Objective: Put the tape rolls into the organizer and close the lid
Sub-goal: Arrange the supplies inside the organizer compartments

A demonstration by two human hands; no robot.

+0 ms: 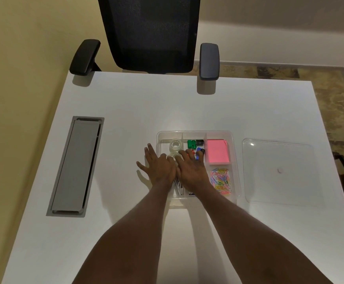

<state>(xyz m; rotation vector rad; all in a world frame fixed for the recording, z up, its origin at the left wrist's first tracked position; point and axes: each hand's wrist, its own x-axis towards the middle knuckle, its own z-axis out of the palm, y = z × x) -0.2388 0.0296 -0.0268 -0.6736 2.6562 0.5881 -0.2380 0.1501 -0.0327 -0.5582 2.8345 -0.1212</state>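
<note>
Organizer [233,160]: my hands cover its near-left part; long side runs front to back.
Lid [279,171]: off, flat beside it on the right.
Left hand [160,171]: fingers spread, flat.
Right hand [191,171]: fingers apart; fingertips' grip unclear.
Tape roll [175,144]: far-left compartment, hole upward; a second roll I barely see.

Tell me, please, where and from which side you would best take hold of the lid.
Probably by its near edge, from the person's side. The lid lies flat on the table, right of the organizer and apart from it, with nothing on top, so fingers can pinch a raised rim there. The right hand is nearest.
</note>
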